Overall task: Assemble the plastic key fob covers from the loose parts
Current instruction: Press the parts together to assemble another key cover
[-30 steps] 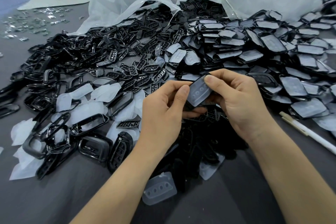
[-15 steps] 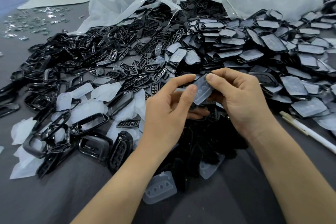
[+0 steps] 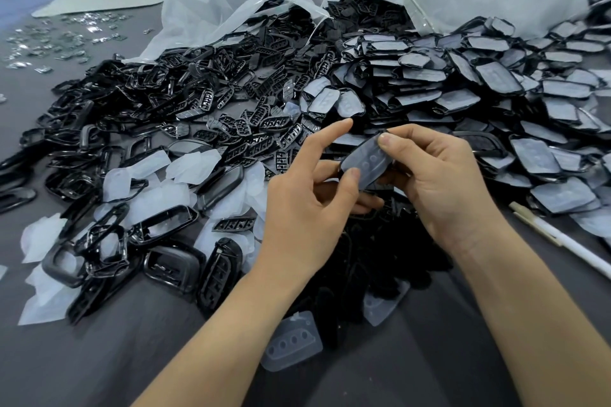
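Both hands hold one key fob cover (image 3: 365, 163) above the table's middle: a black frame with a translucent button pad set in it. My right hand (image 3: 439, 185) pinches its upper end, thumb on the pad. My left hand (image 3: 307, 205) grips the lower end with thumb and curled fingers, while its index finger sticks out straight above the part. Loose black frames (image 3: 165, 225), black button inserts (image 3: 251, 122) and clear pads (image 3: 193, 165) lie spread to the left. A pile of assembled covers (image 3: 496, 102) fills the right.
A clear pad (image 3: 292, 340) lies on the grey table between my forearms, beside a dark heap of parts (image 3: 380, 258). A white pen (image 3: 562, 241) lies at the right. Plastic bags (image 3: 238, 3) stand at the back. Small shiny metal bits (image 3: 59, 40) are scattered far left.
My left index finger has lifted off the cover and now points out straight. The cover has tilted slightly in both hands.
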A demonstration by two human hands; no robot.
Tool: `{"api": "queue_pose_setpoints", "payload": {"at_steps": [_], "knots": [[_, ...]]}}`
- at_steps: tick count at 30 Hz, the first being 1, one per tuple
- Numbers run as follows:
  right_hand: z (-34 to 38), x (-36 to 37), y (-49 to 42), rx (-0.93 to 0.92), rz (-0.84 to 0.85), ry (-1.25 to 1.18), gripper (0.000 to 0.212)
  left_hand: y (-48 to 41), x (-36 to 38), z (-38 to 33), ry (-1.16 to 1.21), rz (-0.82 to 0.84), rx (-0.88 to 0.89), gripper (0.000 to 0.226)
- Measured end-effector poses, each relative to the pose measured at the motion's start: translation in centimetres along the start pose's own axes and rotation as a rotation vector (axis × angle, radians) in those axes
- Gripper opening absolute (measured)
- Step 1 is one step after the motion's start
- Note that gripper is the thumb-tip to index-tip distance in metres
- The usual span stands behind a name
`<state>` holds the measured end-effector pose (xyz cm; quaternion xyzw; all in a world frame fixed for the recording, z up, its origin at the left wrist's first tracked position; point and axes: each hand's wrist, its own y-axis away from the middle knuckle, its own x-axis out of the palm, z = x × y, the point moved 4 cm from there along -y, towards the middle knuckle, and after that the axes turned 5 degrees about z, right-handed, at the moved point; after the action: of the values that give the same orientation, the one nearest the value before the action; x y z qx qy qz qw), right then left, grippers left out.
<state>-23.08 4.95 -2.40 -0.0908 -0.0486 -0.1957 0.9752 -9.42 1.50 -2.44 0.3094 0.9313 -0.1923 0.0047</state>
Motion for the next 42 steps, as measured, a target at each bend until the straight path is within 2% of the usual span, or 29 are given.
{"api": "queue_pose_setpoints", "payload": {"at_steps": [3,8,14,24,42], "knots": [[-0.06,0.04,0.04,0.010,0.008,0.000,0.021,0.08,0.00,-0.06,-0.006,-0.005,0.013,0.043],[-0.10,-0.06,0.04,-0.001,0.010,0.023,0.019,0.03,0.09,0.01,-0.068,-0.024,0.029,0.027],[-0.59,-0.16,0.04,0.010,-0.007,0.031,0.013,0.04,-0.08,0.24,-0.023,-0.029,-0.030,0.018],[-0.54,-0.14,0.09,-0.009,-0.004,0.076,0.027,-0.16,-0.07,0.34,0.099,0.000,-0.107,0.021],[-0.01,-0.06,0.22,-0.029,-0.006,0.184,0.020,-0.01,-0.54,0.61,-0.105,-0.003,-0.088,0.019]]}}
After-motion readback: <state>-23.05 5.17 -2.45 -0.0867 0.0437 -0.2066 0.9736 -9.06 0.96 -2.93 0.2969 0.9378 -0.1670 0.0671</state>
